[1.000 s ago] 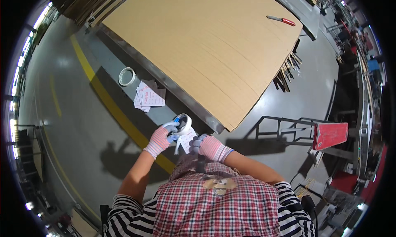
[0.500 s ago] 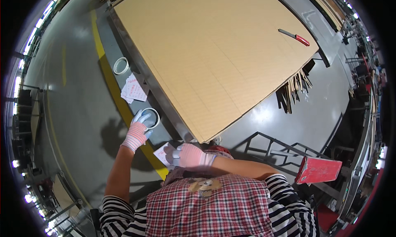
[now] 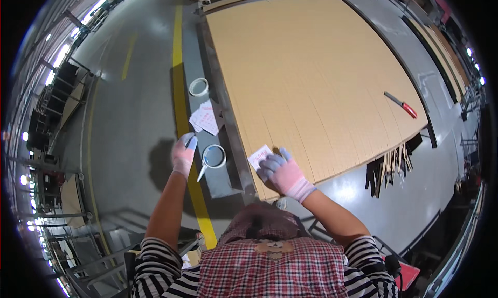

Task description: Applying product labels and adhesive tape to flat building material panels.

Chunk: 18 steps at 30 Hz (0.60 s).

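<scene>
The small white label (image 3: 259,156) lies at the near corner of the big tan board (image 3: 311,80), pinned flat under the fingertips of the right hand (image 3: 282,172), so that grip is a press rather than a pinch: gloved fingers spread over the label's near edge, most of the paper showing beyond them. To seat it well, it seems best to keep the fingers flat and smooth outward from the middle so no bubble or lifted corner stays, and to keep the label square to the board's edge, which runs just beside it. The left hand (image 3: 183,155) is off to the side with its grip loose and holding nothing, fingers half spread, just beside the roll of tape (image 3: 214,156) that rests on the grey strip of the desk (image 3: 220,181) along the board's left edge; a free tail of tape seems to trail from the roll toward the person. A careless sweep of that hand could likely knock the roll off the narrow strip. Further along the same strip lies a loose stack of white labels (image 3: 206,117) printed in red, and beyond them a second, paler roll of tape (image 3: 198,86). Well apart, near the board's right edge, is a knife with a red handle (image 3: 401,104). A yellow line (image 3: 180,85) runs down the grey floor beside the desk.
</scene>
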{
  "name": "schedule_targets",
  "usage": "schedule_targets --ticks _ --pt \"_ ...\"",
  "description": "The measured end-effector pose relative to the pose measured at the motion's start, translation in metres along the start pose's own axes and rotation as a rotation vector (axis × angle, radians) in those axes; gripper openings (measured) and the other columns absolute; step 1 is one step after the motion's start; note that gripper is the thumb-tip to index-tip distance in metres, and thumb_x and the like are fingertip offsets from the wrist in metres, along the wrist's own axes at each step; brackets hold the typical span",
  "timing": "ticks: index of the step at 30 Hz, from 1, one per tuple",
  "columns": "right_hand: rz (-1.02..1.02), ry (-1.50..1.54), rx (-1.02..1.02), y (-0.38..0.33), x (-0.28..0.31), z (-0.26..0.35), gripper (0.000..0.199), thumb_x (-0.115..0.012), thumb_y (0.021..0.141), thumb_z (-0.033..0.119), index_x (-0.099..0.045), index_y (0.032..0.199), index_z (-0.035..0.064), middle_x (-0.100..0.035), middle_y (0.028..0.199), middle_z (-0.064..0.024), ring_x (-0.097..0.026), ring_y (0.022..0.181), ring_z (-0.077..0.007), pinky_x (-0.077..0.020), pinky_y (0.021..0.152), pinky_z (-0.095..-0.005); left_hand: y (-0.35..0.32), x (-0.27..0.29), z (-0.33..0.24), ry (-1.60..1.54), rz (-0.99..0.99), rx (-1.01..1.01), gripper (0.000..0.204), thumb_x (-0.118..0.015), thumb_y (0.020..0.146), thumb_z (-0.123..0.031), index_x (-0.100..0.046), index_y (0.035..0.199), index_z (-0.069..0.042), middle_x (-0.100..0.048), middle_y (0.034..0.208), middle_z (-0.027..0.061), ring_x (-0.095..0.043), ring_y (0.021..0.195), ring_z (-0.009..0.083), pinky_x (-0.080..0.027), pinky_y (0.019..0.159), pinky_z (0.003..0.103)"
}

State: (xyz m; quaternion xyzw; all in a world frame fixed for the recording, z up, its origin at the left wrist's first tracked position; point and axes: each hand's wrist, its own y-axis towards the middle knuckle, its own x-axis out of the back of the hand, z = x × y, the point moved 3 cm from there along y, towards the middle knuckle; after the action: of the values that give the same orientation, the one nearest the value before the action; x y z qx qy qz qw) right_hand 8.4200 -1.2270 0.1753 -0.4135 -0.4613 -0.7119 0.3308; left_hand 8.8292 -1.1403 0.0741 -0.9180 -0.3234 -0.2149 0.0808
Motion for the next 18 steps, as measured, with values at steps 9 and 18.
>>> schedule_targets --ticks 9,18 --pt "0.457 0.102 -0.076 0.0 0.05 0.01 0.058 -0.074 0.077 0.034 -0.057 0.13 0.0163 -0.047 0.141 -0.0133 -0.045 0.131 -0.0369 -0.0282 0.113 -0.0598 0.1 -0.08 -0.085 0.977 0.235 0.185 0.075 -0.082 0.07 -0.052 -0.06 0.13 -0.012 -0.053 0.14 0.0134 -0.053 0.126 0.0349 -0.047 0.104 0.043" --pt "0.162 0.244 -0.367 0.005 0.096 0.01 0.054 -0.075 0.079 0.025 -0.056 0.127 0.0118 -0.053 0.133 -0.0145 -0.051 0.125 -0.0344 -0.0285 0.114 -0.0594 0.117 -0.085 -0.066 0.868 0.194 0.068 0.067 -0.087 0.067 -0.04 -0.064 0.123 -0.012 -0.056 0.134 0.0111 -0.047 0.13 0.0352 -0.042 0.108 0.043"
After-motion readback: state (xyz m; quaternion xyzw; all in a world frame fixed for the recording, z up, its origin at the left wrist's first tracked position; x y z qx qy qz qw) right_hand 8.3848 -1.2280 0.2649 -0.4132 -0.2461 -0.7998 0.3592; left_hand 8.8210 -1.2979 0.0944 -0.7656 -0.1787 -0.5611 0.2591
